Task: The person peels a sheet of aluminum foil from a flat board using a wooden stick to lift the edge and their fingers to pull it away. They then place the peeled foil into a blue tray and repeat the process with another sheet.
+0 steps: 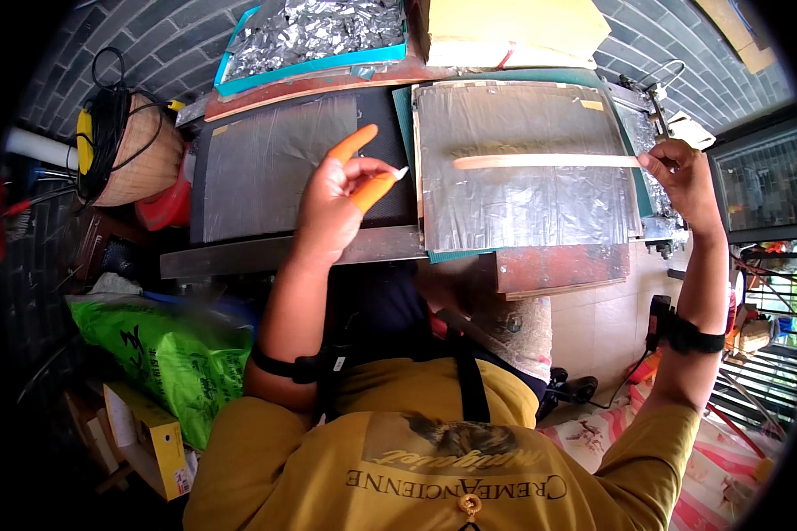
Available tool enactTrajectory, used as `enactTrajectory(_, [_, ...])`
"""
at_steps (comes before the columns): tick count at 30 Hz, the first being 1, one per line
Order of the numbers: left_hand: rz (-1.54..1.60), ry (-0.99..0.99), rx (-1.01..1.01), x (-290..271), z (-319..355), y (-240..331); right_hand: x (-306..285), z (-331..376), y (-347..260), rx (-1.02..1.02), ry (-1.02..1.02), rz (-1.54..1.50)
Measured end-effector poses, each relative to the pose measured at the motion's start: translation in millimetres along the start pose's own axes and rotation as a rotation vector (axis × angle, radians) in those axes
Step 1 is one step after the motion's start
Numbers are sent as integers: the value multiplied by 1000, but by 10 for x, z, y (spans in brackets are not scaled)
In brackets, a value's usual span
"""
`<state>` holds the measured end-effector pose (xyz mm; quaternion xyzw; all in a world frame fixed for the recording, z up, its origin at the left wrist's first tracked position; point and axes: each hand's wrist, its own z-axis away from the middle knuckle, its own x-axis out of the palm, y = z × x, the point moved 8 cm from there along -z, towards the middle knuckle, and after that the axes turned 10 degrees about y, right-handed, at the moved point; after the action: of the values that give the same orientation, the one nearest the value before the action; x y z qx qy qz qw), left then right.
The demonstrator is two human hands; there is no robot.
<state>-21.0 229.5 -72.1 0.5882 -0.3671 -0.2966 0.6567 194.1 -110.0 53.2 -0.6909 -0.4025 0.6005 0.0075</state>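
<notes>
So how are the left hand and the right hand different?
The left hand wears orange finger covers; the right hand shows none. The left hand pinches a small white bit; the right hand holds the end of a long, flat strip. Both arms wear black bands.

The stick [540, 162] is over the right film [522, 212], before the stack [514, 31]
</notes>
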Motion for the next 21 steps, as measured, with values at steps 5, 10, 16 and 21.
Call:
enactTrajectory(5, [-360, 143, 51, -512, -84, 85, -115, 141, -138, -64, 24, -21])
enactTrajectory(10, [-828, 236, 130, -893, -142, 226, -236, 354, -369, -111, 89, 22])
enactTrajectory(16, [-1254, 94, 159, -642, -265, 369, -277, 609, -601, -168, 124, 81])
enactTrajectory(21, [-1236, -28, 233, -289, -377, 322, -263, 749, -760, -161, 111, 92])
